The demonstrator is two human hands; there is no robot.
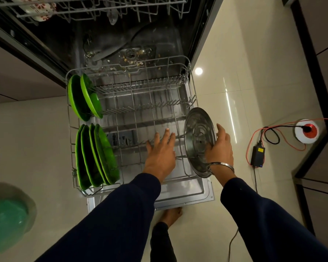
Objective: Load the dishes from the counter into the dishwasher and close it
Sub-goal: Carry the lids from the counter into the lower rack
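— One steel plate [199, 140], round and ridged, stands on edge at the right side of the pulled-out lower rack [187, 72]. Who holds it?

— The right hand [219, 148] does, fingers curled over its far rim and thumb side near the bottom edge. A metal bangle [222, 166] circles that wrist.

— And the other hand?

— The left hand [160, 151] is released, fingers spread and straight, reaching down onto the rack wires just left of the plate.

— What else sits in the rack?

— Green plates, all upright along the left side: four in a front group [95, 156], two more in a back group [83, 97] with a small green bowl [95, 99] against them.

— Beyond that?

— The rack rests over the open dishwasher door [186, 193]. Food crumbs lie on the tub floor [133, 57]. An upper rack [95, 8] holds a white dish with red flowers [40, 11]. On the tiled floor [235, 91], right, lie an orange cable [254, 135], a black adapter [257, 154] and a white-and-red round socket reel [307, 131]. A green-lined bin [6, 220] stands left. A bare foot [171, 214] shows below the door.
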